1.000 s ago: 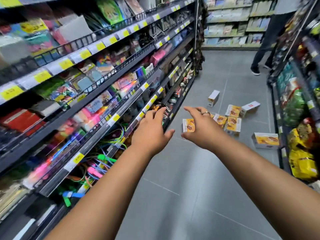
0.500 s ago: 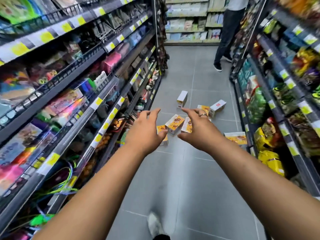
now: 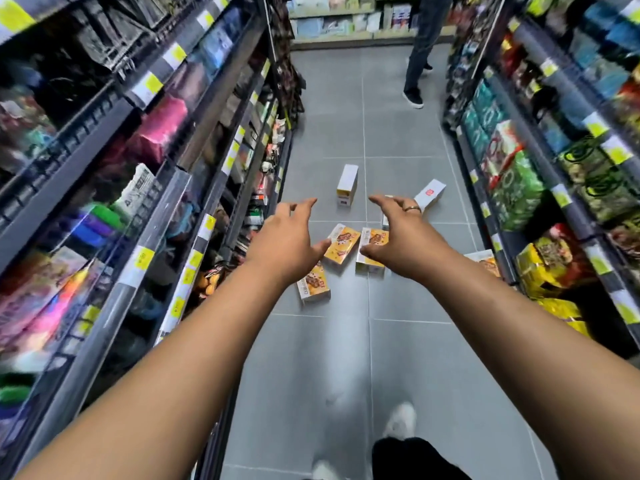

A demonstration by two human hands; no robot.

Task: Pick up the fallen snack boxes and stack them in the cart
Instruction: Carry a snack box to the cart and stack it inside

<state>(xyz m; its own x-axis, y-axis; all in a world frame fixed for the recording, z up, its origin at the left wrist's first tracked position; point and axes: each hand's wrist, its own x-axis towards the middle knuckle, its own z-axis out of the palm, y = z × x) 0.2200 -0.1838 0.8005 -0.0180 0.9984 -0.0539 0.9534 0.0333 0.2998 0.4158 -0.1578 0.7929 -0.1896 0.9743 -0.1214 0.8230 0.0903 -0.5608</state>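
Observation:
Several yellow-and-white snack boxes lie scattered on the grey tiled aisle floor. One box lies face up in the middle, another beside it, a third nearer me. A white box stands farther back, and one lies tilted to the right. Another box sits by the right shelf. My left hand and my right hand are stretched out in the air above the boxes, fingers spread, holding nothing. No cart is in view.
Stocked shelves line the left side and snack shelves the right, leaving a narrow aisle. A person's legs stand at the far end. My own shoe is on the floor below.
I have walked forward along the aisle; the boxes are now closer and more centred under my outstretched hands. Both hands stay spread and hold nothing.

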